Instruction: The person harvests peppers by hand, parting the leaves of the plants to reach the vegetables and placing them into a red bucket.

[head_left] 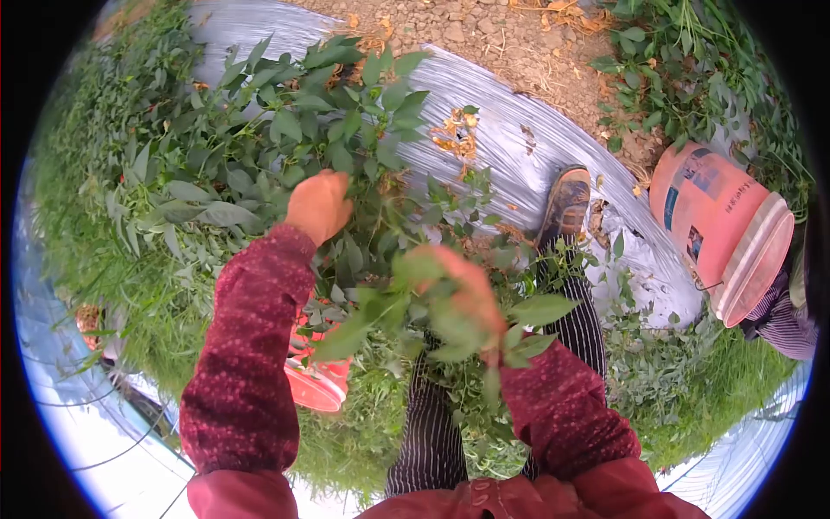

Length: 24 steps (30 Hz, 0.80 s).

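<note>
A bushy green plant with pointed leaves grows out of silver plastic mulch. My left hand reaches into its foliage, fingers curled among the stems. Closer to my body, my right hand is blurred and closed around a leafy green sprig. Both arms wear dark red patterned sleeves. A red bucket stands low beneath the leaves, between my left arm and my striped trouser leg.
A pink bucket lies tilted at the right beside another person's striped sleeve. My shoe rests on the mulch. Bare stony soil runs along the top. Grass and weeds surround the row.
</note>
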Available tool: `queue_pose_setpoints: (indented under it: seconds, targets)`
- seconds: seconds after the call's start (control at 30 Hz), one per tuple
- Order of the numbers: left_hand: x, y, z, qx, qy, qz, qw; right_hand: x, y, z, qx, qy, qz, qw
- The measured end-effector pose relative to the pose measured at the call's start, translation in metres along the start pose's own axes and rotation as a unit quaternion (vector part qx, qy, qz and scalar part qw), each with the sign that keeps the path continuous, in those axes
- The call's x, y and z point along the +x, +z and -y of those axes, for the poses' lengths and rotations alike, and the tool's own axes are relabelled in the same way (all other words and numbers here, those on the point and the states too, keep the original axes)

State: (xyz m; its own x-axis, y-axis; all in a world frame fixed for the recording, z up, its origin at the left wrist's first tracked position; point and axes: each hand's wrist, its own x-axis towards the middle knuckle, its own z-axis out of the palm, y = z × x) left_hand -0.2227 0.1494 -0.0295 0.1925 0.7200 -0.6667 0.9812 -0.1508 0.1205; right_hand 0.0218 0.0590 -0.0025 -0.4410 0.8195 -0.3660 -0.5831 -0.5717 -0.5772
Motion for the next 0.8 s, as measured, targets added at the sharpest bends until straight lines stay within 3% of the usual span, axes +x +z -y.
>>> queue_pose_setpoints:
  seconds: [0.03, 0.07, 0.1, 0.13, 0.27, 0.4, 0.47, 0.5, 0.53, 0.6, 0.63, 0.67, 0.73, 0.8]
  targets:
    - [-0.004, 0.007, 0.008, 0.000, -0.003, 0.000, 1.000, 0.005, -0.002, 0.000, 0.096, 0.115, -0.140, 0.979]
    - [-0.008, 0.011, 0.015, -0.005, -0.070, 0.048, 0.996, 0.007, -0.006, 0.006, 0.097, 0.117, -0.138, 0.979]
    - [-0.012, 0.016, 0.018, -0.010, -0.137, 0.094, 0.986, 0.007, -0.013, 0.018, 0.162, 0.165, -0.236, 0.944]
    - [-0.017, 0.022, 0.018, -0.011, -0.139, 0.094, 0.986, 0.007, -0.017, 0.024, 0.223, 0.211, -0.329, 0.893]
    - [-0.034, 0.032, 0.004, -0.075, -0.165, 0.134, 0.974, 0.010, -0.010, 0.027, 0.241, 0.276, -0.411, 0.835]
    - [-0.050, 0.052, 0.004, -0.175, -0.173, 0.080, 0.966, 0.006, -0.024, 0.021, 0.345, 0.266, -0.327, 0.839]
    - [-0.052, 0.063, 0.008, -0.358, -0.233, -0.019, 0.904, 0.006, -0.017, 0.029, 0.463, 0.228, -0.108, 0.850]
    - [-0.049, 0.066, 0.010, -0.463, -0.296, -0.032, 0.835, 0.005, -0.010, 0.036, 0.450, 0.211, -0.077, 0.865]
    - [-0.047, 0.070, 0.011, -0.465, -0.297, -0.035, 0.833, 0.007, -0.007, 0.041, 0.448, 0.213, -0.076, 0.865]
    - [-0.041, 0.063, 0.003, -0.517, -0.278, -0.160, 0.794, 0.009, -0.005, 0.046, 0.390, 0.194, -0.012, 0.900]
    - [-0.038, 0.061, -0.004, -0.561, -0.222, -0.201, 0.771, 0.010, -0.005, 0.044, 0.369, 0.197, -0.022, 0.908]
    - [-0.038, 0.054, -0.014, -0.562, -0.224, -0.202, 0.770, 0.010, -0.003, 0.043, 0.368, 0.200, -0.022, 0.908]
    - [-0.042, 0.040, -0.034, -0.628, -0.216, -0.143, 0.734, 0.012, 0.002, 0.041, 0.331, 0.233, -0.065, 0.912]
    - [-0.050, 0.036, -0.045, -0.596, -0.225, -0.110, 0.763, 0.016, 0.005, 0.041, 0.310, 0.246, -0.072, 0.916]
